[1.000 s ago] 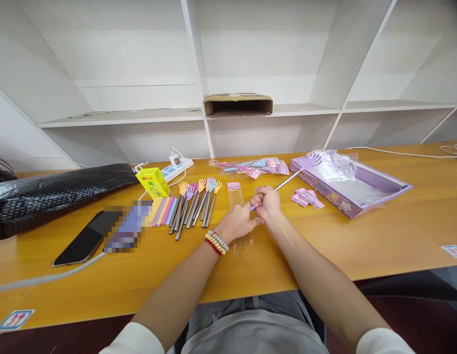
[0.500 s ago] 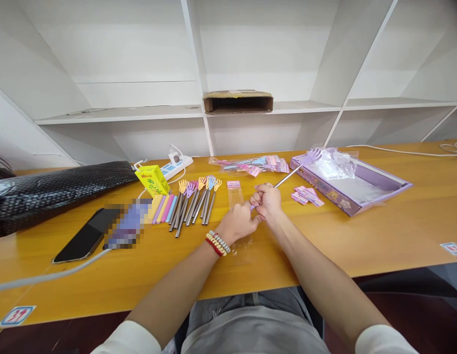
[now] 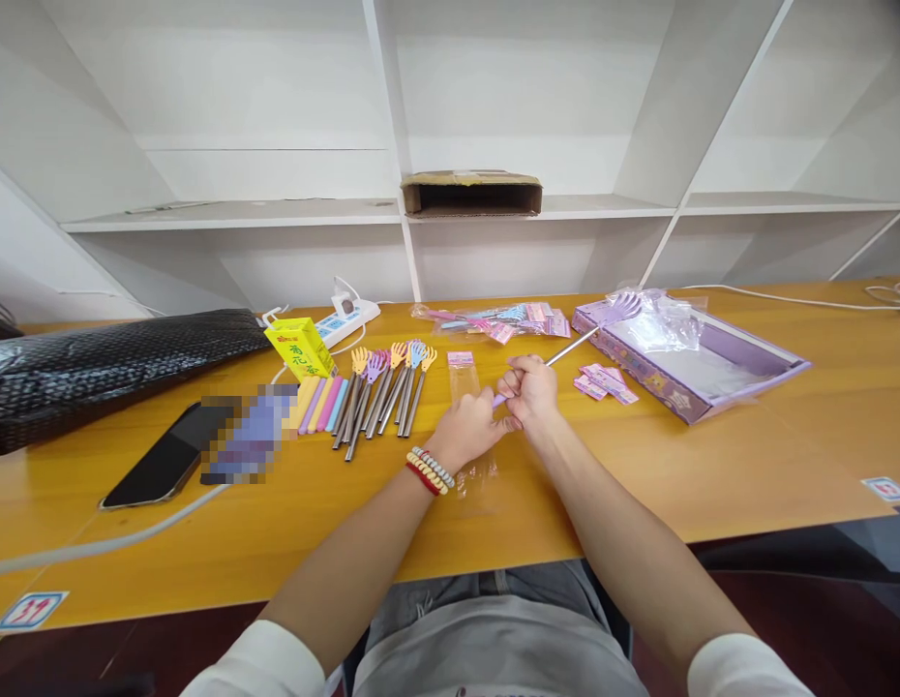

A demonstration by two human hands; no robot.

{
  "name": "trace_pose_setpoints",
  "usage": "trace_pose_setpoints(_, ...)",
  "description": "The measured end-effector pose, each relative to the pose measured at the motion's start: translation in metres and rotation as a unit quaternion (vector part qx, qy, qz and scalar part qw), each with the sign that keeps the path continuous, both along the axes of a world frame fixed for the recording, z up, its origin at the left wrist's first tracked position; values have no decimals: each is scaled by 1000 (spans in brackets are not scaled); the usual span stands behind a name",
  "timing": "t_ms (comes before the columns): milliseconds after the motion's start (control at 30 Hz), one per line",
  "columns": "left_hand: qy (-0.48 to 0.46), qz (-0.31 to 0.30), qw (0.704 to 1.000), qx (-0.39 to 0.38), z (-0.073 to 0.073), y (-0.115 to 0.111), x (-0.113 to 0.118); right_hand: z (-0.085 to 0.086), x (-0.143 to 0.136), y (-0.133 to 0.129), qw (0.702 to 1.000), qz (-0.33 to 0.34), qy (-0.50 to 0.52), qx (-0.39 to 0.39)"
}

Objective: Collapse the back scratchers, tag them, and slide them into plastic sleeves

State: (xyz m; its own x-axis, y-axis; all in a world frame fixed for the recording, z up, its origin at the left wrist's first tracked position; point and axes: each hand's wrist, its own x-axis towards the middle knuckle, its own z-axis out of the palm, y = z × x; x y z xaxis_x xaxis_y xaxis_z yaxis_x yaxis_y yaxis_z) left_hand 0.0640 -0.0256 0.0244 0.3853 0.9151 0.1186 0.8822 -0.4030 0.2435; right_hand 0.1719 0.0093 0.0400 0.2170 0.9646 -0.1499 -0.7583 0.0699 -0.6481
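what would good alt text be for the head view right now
A person's two hands grip a purple claw-headed rod at a wooden table, partly hiding a clear plastic bag. Left of them lie more claw-headed rods and a row of pastel sticks; to the right are small pink cards and an open purple box.

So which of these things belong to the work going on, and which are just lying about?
Seemingly part of the work:
held purple claw rod
loose claw rods
coloured sticks
clear pink-topped bag
pink cards
bagged claw rods
purple tray

Probably just lying about:
black phone
yellow box
white power strip
black wrapped bundle
cardboard box
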Motion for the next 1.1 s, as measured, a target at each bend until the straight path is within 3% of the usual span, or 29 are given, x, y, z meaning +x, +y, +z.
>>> trace_pose_setpoints(300, -47, -60, 997, 16, 8, -6, -2, -2, 3, 2, 1000, 4, 3, 27)
trace_pose_setpoints(567, -114, -75, 990, 17, 1, -5, 1, -5, 1, 2, 998, 15, -12, 58)
trace_pose_setpoints(800, -34, -31, 999, -9, 5, -7, 2, -5, 1, 1, 998, 43, 4, 39)
trace_pose_setpoints(1100, -43, 3, 999, -22, 8, -12, 5, 0, -1, -3, 999, 49, -10, 19)
